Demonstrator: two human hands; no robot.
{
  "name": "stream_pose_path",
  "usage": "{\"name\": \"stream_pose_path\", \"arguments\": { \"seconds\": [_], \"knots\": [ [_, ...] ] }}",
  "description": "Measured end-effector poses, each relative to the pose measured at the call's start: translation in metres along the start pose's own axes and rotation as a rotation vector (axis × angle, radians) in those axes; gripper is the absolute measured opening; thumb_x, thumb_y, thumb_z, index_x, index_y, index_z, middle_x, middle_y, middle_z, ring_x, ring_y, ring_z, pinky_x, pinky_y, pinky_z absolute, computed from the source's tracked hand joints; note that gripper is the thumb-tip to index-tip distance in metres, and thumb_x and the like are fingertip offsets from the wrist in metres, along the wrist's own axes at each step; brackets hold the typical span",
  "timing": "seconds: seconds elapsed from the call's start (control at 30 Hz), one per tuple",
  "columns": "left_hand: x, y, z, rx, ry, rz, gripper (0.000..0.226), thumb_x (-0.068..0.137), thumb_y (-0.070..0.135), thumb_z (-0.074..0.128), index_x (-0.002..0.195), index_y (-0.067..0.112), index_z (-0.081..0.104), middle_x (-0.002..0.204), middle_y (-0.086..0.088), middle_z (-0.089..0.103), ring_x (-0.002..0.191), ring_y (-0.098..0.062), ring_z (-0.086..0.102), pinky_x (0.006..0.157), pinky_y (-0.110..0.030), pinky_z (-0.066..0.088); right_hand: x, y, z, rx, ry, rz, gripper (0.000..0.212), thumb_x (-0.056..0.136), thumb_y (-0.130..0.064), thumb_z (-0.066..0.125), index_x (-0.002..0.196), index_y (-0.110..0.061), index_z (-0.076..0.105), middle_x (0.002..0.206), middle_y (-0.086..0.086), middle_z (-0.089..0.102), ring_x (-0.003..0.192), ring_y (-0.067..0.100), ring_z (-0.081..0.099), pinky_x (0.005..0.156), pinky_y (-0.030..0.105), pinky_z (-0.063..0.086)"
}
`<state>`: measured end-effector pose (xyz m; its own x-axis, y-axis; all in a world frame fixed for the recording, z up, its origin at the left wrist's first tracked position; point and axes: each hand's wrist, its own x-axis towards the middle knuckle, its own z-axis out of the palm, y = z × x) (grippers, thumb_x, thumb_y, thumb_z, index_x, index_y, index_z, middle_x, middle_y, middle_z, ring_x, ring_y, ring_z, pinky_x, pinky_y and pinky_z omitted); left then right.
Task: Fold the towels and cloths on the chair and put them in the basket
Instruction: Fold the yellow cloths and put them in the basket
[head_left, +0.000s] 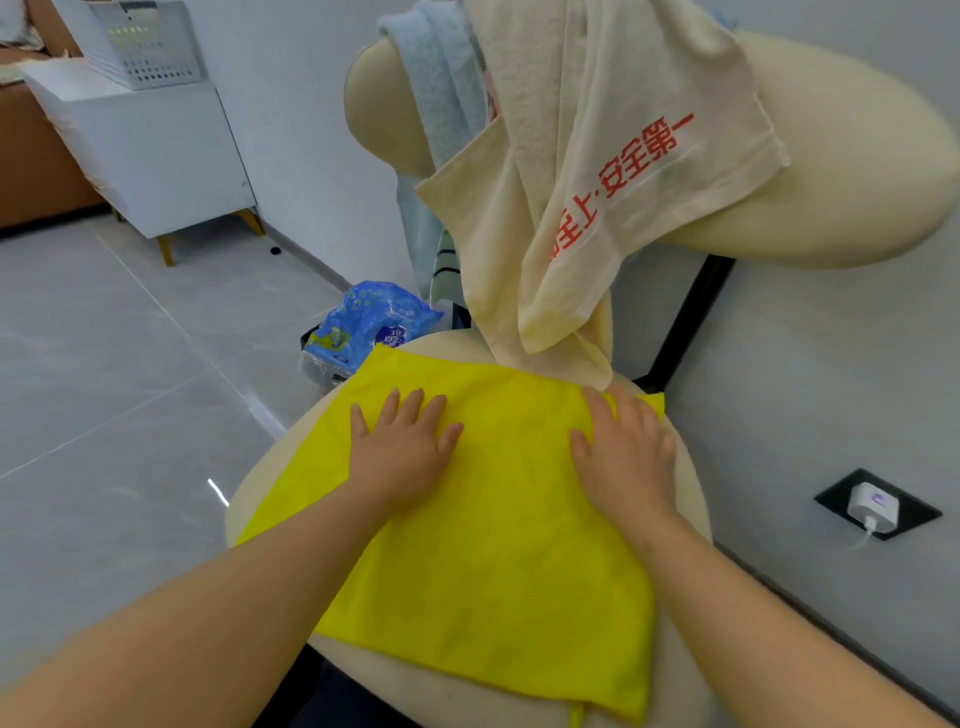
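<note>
The yellow cloth (498, 545) lies spread flat on the chair seat (457, 699) and covers most of it. Its sides look nearly equal, so a long axis is hard to tell; one corner points to 11 o'clock and its near edge is at 6 o'clock. Both hands are open with straight fingers, palms down on the cloth, and they hold nothing. The left hand (402, 449) presses the far left part of the cloth, fingers slightly spread and pointing to 12 o'clock. The right hand (626, 457) presses the far right part near the corner at 1 o'clock, fingers pointing to 11 o'clock. A cream towel (597, 156) hangs over the chair back (841, 171) at 12 o'clock, with its long axis going down toward the seat and its lower end just beside the right fingertips; its red print runs from 1 o'clock down to 7 o'clock. A blue towel (441, 83) hangs partly behind it, to its left. The basket (145, 47) stands on a white cabinet (156, 156) at 10 o'clock, well apart from the chair. A blue package (369, 322) lies on the floor beside the seat.
</note>
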<state>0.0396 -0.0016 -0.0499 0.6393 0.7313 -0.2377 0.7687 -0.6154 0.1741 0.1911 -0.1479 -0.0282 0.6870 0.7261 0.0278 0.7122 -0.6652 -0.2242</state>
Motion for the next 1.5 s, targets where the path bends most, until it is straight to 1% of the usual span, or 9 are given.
{"name": "stream_pose_path", "arguments": {
  "seconds": [0.1,0.3,0.43,0.53,0.63,0.87,1.07,1.37,1.5],
  "knots": [
    [-0.004,-0.011,0.013,0.053,-0.024,0.005,0.062,0.093,0.063,0.012,0.149,0.038,0.002,0.159,0.006,-0.005,0.146,-0.021,-0.010,0.114,-0.056,-0.009,-0.008,-0.004,0.027,0.003,-0.256,0.049,0.059,0.096,-0.055,0.026,0.149,-0.034,0.011,0.160,0.000,0.002,0.146,0.027,0.001,0.116,0.044,0.008],
    [0.015,-0.023,0.009,0.087,-0.013,0.032,0.066,0.088,0.069,0.013,0.147,0.044,-0.001,0.159,0.008,-0.006,0.146,-0.020,-0.011,0.115,-0.056,-0.007,0.000,0.014,0.034,-0.002,-0.260,0.014,0.059,0.095,-0.058,0.025,0.149,-0.036,0.014,0.160,-0.001,0.004,0.146,0.024,0.001,0.116,0.040,0.004],
    [0.016,-0.024,0.005,0.080,-0.008,0.032,0.064,0.091,0.065,0.016,0.149,0.040,-0.001,0.159,0.006,-0.005,0.146,-0.020,-0.010,0.115,-0.054,-0.005,-0.003,0.021,0.025,0.398,0.114,0.130,0.039,0.097,-0.019,0.044,0.136,-0.013,0.046,0.143,0.009,0.042,0.131,0.028,0.036,0.106,0.037,0.027],
    [-0.003,-0.007,0.004,0.033,0.197,0.055,0.059,0.097,0.054,0.021,0.150,0.034,0.003,0.159,0.004,0.001,0.147,-0.018,-0.006,0.116,-0.048,-0.001,-0.019,0.031,0.015,0.491,0.265,0.458,0.040,0.095,-0.012,0.045,0.134,-0.009,0.044,0.135,0.017,0.044,0.122,0.035,0.039,0.099,0.042,0.033],
    [-0.036,0.026,0.012,0.000,0.209,0.164,0.053,0.099,0.046,0.024,0.149,0.032,0.016,0.159,0.004,0.008,0.147,-0.015,0.004,0.117,-0.040,0.006,-0.035,0.037,0.015,0.610,0.110,0.644,0.043,0.094,-0.021,0.048,0.135,-0.008,0.040,0.134,0.020,0.041,0.118,0.038,0.044,0.097,0.044,0.036],
    [-0.081,0.047,0.046,0.018,0.191,0.147,0.047,0.079,0.049,0.037,0.104,0.029,0.071,0.110,-0.001,0.070,0.107,-0.024,0.065,0.086,-0.052,0.050,-0.061,0.030,0.011,0.429,-0.140,0.430,0.022,0.093,-0.031,0.050,0.105,-0.013,0.050,0.103,0.009,0.047,0.101,0.031,0.050,0.082,0.036,0.037],
    [-0.081,0.051,0.048,0.070,0.207,0.144,0.046,0.080,0.049,0.036,0.104,0.029,0.070,0.110,-0.001,0.070,0.106,-0.024,0.065,0.086,-0.050,0.050,-0.063,0.030,0.009,0.922,-0.028,0.399,0.030,0.087,-0.013,0.056,0.068,-0.018,0.032,0.066,0.001,0.035,0.061,0.016,0.035,0.060,0.033,0.028],
    [-0.078,0.049,0.052,0.055,0.212,0.149,0.048,0.081,0.049,0.034,0.108,0.028,0.068,0.114,-0.002,0.068,0.112,-0.026,0.062,0.091,-0.051,0.047,-0.056,0.036,-0.004,1.529,-0.099,0.622,0.041,0.084,-0.001,0.061,0.118,-0.015,0.043,0.103,0.006,0.056,0.082,0.018,0.056,0.068,0.030,0.046],
    [-0.080,0.051,0.051,0.030,0.162,0.151,0.081,0.075,0.057,-0.003,0.139,0.034,0.039,0.150,0.003,0.035,0.143,-0.020,0.023,0.115,-0.045,0.014,-0.061,0.040,-0.007,1.447,-0.260,0.565,0.015,0.085,-0.003,0.061,0.095,-0.013,0.063,0.089,0.007,0.066,0.077,0.021,0.061,0.065,0.030,0.048]
  ]
}}
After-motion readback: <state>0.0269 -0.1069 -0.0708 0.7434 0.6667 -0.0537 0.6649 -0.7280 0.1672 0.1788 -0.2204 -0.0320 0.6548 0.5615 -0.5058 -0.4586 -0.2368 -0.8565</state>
